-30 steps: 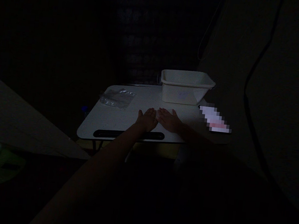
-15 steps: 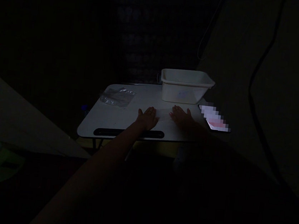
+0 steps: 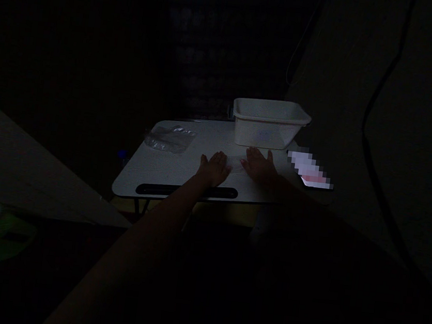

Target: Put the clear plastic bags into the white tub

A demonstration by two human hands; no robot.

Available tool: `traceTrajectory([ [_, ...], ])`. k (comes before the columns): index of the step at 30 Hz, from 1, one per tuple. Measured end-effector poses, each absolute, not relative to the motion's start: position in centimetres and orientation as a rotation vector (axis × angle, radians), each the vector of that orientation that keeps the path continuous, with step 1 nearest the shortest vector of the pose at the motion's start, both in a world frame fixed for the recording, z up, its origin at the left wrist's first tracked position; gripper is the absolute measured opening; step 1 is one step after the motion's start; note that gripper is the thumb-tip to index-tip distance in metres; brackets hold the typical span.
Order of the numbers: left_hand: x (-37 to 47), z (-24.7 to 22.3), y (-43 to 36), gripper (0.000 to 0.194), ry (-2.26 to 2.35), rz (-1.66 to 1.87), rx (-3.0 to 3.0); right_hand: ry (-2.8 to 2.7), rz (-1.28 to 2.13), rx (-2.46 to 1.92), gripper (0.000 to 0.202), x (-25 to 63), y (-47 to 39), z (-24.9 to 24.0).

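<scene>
Plastic (image 3: pixel 236 162), thin and clear (so faint in this gloom that its edges are hard to make out), lies between the left hand (image 3: pixel 213 169) and the right hand (image 3: pixel 259 165) on the white surface (image 3: pixel 213 135). Both appear to rest flat, palms down, fingers stretched, apart from each other and clamped on nothing. The sheet could wrinkle or slip if they pressed unevenly, or tear if they pulled hard in opposite directions. Just beyond the right hand stands a white tub (image 3: pixel 262 133), near enough that a forward push might bump it. Right of that hand lies a lit phone (image 3: pixel 309 168); a wide sideways sweep could knock it off. Beyond the left hand, farther left, lies a crumpled clear bag (image 3: pixel 169 140).
</scene>
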State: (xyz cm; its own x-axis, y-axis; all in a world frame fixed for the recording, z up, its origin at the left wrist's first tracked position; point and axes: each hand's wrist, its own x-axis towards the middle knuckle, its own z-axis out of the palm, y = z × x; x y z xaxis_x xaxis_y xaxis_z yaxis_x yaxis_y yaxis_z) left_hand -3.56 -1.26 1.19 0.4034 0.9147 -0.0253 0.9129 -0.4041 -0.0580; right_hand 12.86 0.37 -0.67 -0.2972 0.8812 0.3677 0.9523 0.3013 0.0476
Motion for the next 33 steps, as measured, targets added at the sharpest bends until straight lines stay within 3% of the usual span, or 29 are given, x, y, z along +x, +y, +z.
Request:
traceTrajectory([
  [7, -3.9, 0.7, -1.1, 0.052, -1.652, 0.091, -2.615, -2.589, -0.163, -1.459, 0.050, 9.9, -0.2, -0.7],
  [33, -3.9, 0.3, -0.7, 0.056, -1.704, 0.120, -2.621, -2.401, -0.348, -1.678, 0.048, 14.8, 0.5, -2.1],
])
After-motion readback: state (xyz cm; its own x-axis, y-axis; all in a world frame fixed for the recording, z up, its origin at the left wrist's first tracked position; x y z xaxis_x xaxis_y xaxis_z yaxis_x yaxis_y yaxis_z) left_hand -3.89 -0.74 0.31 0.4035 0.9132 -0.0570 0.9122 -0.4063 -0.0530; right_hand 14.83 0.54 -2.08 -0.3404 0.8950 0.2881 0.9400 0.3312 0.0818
